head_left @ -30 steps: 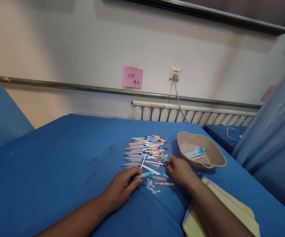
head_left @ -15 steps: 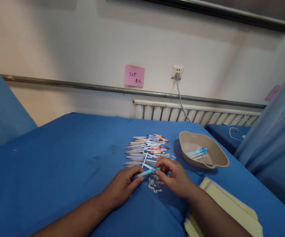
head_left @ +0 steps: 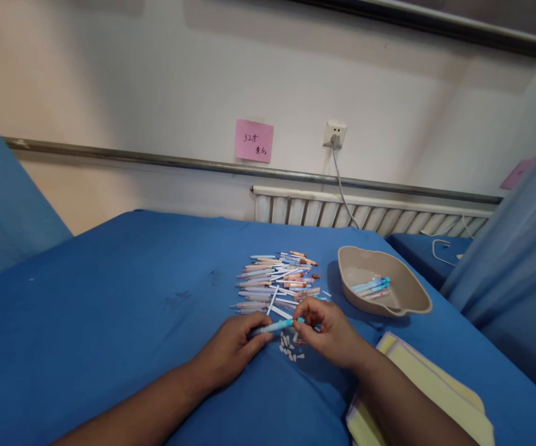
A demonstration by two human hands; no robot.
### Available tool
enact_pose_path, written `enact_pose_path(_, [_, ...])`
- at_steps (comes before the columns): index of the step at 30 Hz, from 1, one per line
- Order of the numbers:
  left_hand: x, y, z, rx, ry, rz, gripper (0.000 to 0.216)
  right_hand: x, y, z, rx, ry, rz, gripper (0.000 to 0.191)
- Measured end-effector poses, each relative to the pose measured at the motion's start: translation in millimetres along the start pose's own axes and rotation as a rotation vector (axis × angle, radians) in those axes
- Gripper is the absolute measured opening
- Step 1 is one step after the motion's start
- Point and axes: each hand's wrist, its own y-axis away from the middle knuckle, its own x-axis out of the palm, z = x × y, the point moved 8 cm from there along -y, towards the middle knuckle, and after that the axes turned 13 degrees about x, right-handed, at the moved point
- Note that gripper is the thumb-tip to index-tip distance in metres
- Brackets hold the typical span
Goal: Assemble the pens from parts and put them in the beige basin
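Note:
A light blue pen (head_left: 278, 325) lies slantwise between my two hands. My left hand (head_left: 236, 348) is closed round its lower left part. The fingertips of my right hand (head_left: 326, 328) pinch at its blue upper right end; any small part inside that pinch is hidden. Just beyond my hands lies a pile of pen parts (head_left: 275, 279), with grey, blue and peach barrels, white thin tubes and orange-brown pieces. Several small white pieces (head_left: 289, 348) are scattered on the cloth below the pen, close to my right hand.
A beige basin (head_left: 407, 279) at the right holds several blue pens (head_left: 371, 287). Yellow folded sheets (head_left: 435, 384) lie under my right forearm. The blue cloth (head_left: 110, 322) covers the surface up to the wall, where a radiator (head_left: 314, 210) stands.
My right fingertips have shifted very slightly to the right at the pen's end. My left hand keeps its hold, and the pile and basin stay as they were.

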Motion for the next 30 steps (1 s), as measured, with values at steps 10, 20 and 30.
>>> enact_pose_path(10, [0.4,-0.2,-0.8,-0.009,-0.013,0.025,0.018,1.8,0.3,1.1,-0.011,0.004,0.024,0.003])
enact_pose_path(20, [3.7,1.6,4.4,-0.005,-0.01,0.038,0.018,0.6,-0.9,0.7,-0.029,0.034,0.011,0.004])
enact_pose_path(30, [-0.3,-0.3,1.2,-0.012,0.015,0.026,0.024,1.1,-3.1,-4.4,-0.006,0.063,0.007,0.007])
